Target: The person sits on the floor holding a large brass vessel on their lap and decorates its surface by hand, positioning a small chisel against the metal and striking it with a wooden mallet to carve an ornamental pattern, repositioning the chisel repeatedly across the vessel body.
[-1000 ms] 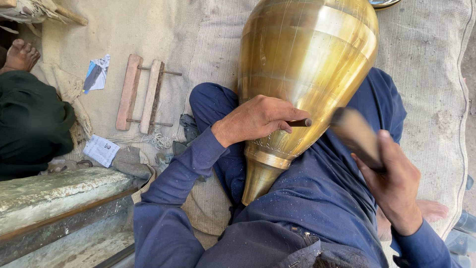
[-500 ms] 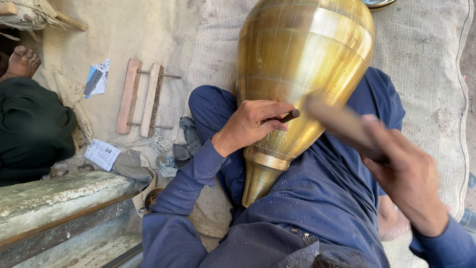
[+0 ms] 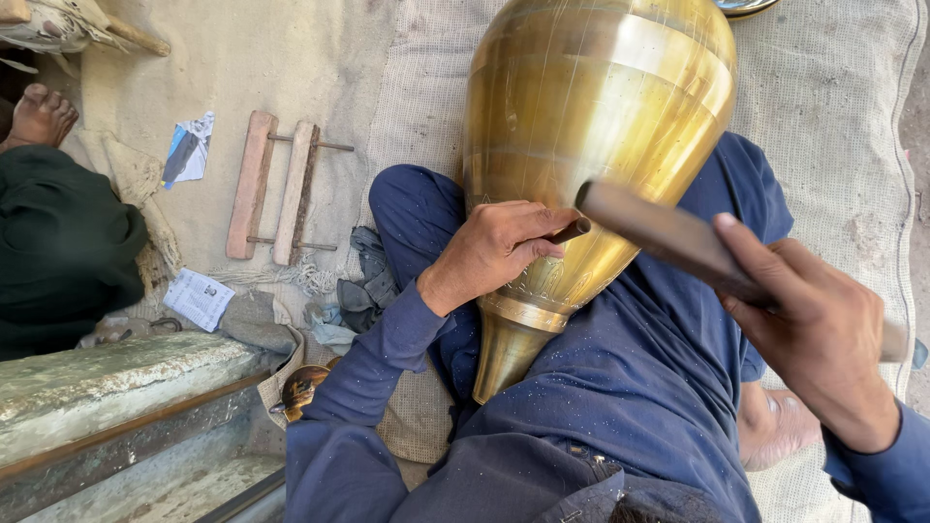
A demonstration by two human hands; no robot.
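A large brass vessel (image 3: 596,145) lies across my lap, its narrow neck (image 3: 509,344) pointing toward me. My left hand (image 3: 489,247) rests on the lower body of the vessel and grips a thin metal punch (image 3: 572,230) with its tip against the brass. My right hand (image 3: 809,324) is closed on the handle of a dark wooden mallet (image 3: 659,232), whose head hovers just right of the punch end. Blue sleeves and trousers cover my arms and legs.
A woven mat (image 3: 833,126) covers the ground under me. A wooden two-bar frame (image 3: 276,189) and paper scraps (image 3: 189,150) lie at the left. Another person in dark clothing (image 3: 58,242) sits at far left, a bare foot (image 3: 39,116) showing. A stone ledge (image 3: 116,383) is at lower left.
My right hand has swung the mallet up and leftward, bringing its head close to the punch. My left hand has stayed on the vessel with the punch.
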